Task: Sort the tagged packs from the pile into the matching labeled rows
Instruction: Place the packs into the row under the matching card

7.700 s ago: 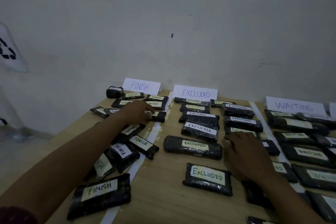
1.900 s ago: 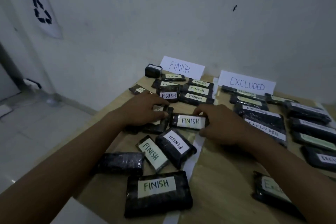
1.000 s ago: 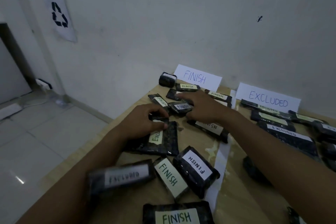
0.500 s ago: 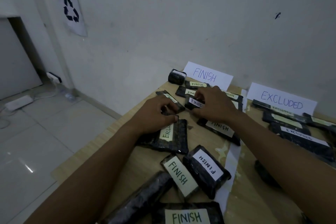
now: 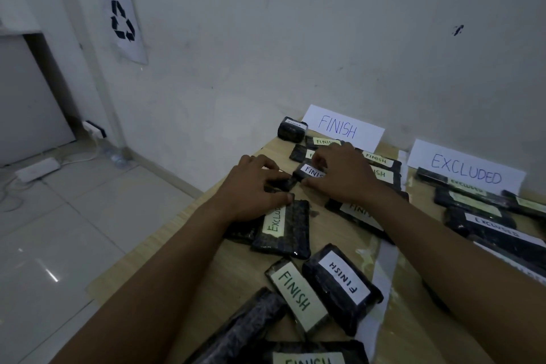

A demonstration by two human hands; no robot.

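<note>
Both hands worked the far end of the FINISH row, with one EXCLUDED pack lying out of place.

The right hand (image 5: 345,176) pinched a small FINISH-tagged pack (image 5: 310,171) by its near edge, below the FINISH sign (image 5: 342,127). The left hand (image 5: 254,189) had its fingers (image 5: 277,179) curled on a dark pack whose tag was hidden, just above the EXCLUDED pack (image 5: 283,226) on the counter (image 5: 339,227). The packs looked light, film-wrapped and slick, so gripping across the short sides seemed safest.
</note>
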